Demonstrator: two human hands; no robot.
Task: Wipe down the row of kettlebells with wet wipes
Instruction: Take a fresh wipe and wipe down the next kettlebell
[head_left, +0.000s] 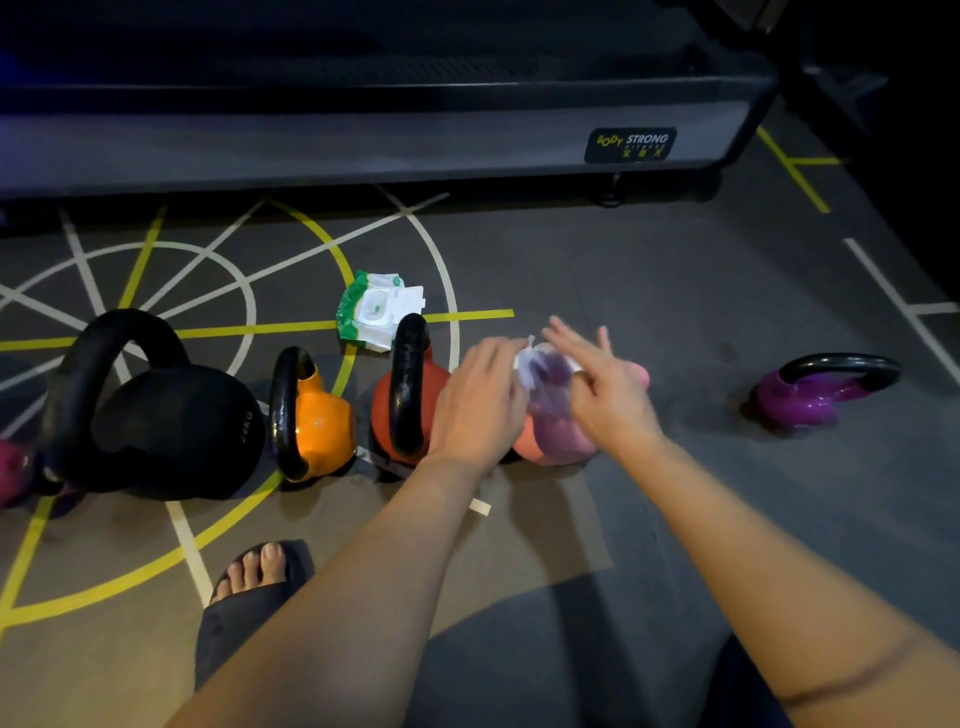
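Holding the wet wipe (540, 371) between both hands at mid-frame, we see our left hand (483, 400) pinching its edge and our right hand (610, 400) fanned straight against it. The pink kettlebell (553, 441) sits directly beneath, so wiping likely means pressing downward, both hands equally near.

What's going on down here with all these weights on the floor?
A person is wiping kettlebells lined up on a gym floor. Both hands are over the pink kettlebell: the left hand pinches a wet wipe, and the right hand, fingers spread, touches it. The red kettlebell, orange kettlebell and black kettlebell stand to its left; a purple kettlebell sits apart on the right. The wipe pack lies on the floor behind.
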